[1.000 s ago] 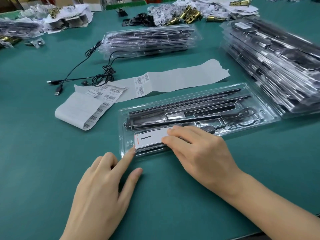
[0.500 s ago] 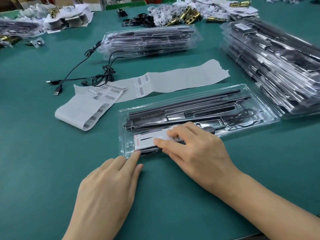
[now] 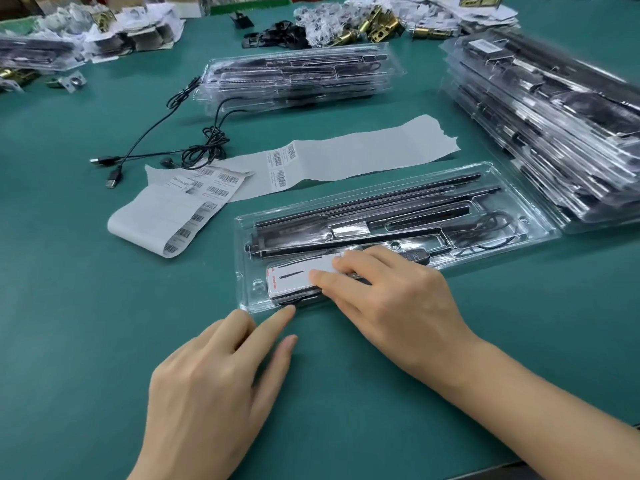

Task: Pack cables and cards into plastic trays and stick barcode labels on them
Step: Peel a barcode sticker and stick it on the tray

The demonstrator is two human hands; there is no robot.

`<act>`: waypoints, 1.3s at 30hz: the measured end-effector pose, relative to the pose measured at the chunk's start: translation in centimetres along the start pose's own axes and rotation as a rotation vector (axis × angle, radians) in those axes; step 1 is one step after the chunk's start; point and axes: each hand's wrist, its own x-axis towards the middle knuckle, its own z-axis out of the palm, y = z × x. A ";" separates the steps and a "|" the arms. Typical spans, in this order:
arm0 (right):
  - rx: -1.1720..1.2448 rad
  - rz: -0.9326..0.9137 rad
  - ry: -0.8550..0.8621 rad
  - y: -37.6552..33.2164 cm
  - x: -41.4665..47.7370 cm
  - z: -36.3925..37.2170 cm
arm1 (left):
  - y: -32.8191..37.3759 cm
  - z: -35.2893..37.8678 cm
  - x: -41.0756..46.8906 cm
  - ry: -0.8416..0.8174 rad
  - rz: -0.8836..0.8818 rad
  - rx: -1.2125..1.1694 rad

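Observation:
A clear plastic tray (image 3: pixel 530 206) lies in front of me on the green table, holding black strips and a coiled black cable (image 3: pixel 485 233). A white card (image 3: pixel 294 277) with red print sits in the tray's near-left pocket. My right hand (image 3: pixel 391 303) rests on the card, its fingers flat and pressing it down. My left hand (image 3: pixel 218 382) lies open on the table, with its index fingertip touching the tray's near edge. A barcode label strip (image 3: pixel 346 157) lies behind the tray, and a curled label sheet (image 3: pixel 173 216) lies to its left.
A stack of filled trays (image 3: pixel 554 116) stands at the right, another stack (image 3: pixel 298 77) at the back centre. A loose black USB cable (image 3: pixel 166 143) lies at the left. Brass hardware and bagged parts (image 3: pixel 374 26) crowd the far edge.
My right hand slid left along the white card, pressing it into the tray. My left hand drew back a little, its index fingertip shifting right along the tray's near edge.

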 end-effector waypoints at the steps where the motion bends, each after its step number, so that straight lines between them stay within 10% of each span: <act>1: 0.000 0.002 -0.002 0.0 0.0 0.0 | 0.0 0.0 0.0 -0.005 0.003 -0.006; 25: 0.003 0.020 -0.028 -0.3 0.3 -0.3 | 2.9 -0.7 1.9 -0.344 -0.202 0.047; 39: 0.015 0.055 -0.061 -0.5 0.4 -0.5 | -1.4 -1.7 0.0 -0.148 -0.284 -0.157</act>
